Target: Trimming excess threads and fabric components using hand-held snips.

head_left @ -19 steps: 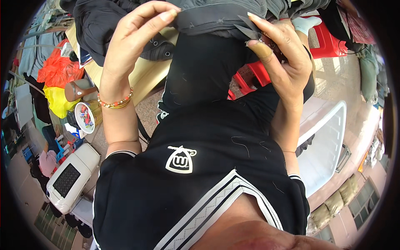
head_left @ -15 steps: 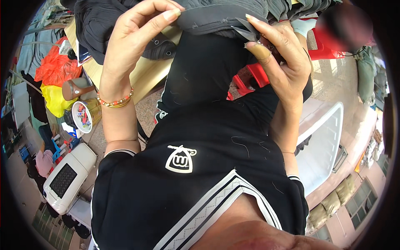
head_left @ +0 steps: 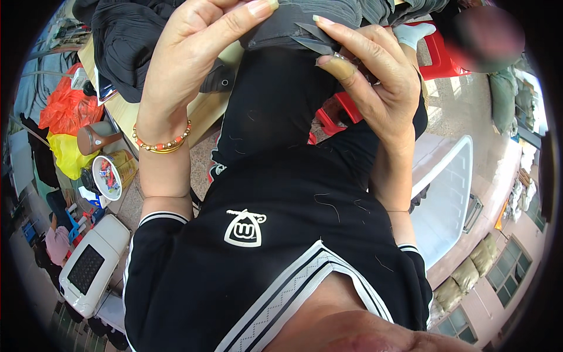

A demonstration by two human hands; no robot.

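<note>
My left hand (head_left: 193, 53), with a beaded bracelet (head_left: 161, 144) on its wrist, is raised at the top of the view and pinches a fold of grey fabric (head_left: 328, 12). Beside it, my right hand (head_left: 375, 76) holds small metal thread snips (head_left: 316, 38), their pointed blades lying against the edge of the same grey fabric. A protective cover sits on that hand's thumb tip. Below the hands, my black shirt with white trim fills the middle of the view.
A wooden table (head_left: 199, 111) at the left carries a pile of dark garments (head_left: 129, 41). Orange and yellow bags (head_left: 67, 108), a brown cup (head_left: 97, 138) and a white machine (head_left: 88, 270) lie lower left. A red stool (head_left: 437, 56) and a white plastic bin (head_left: 451, 188) stand at the right.
My right hand has shifted left toward the left hand, bringing the snips' blades onto the fabric edge. My left hand keeps its pinch.
</note>
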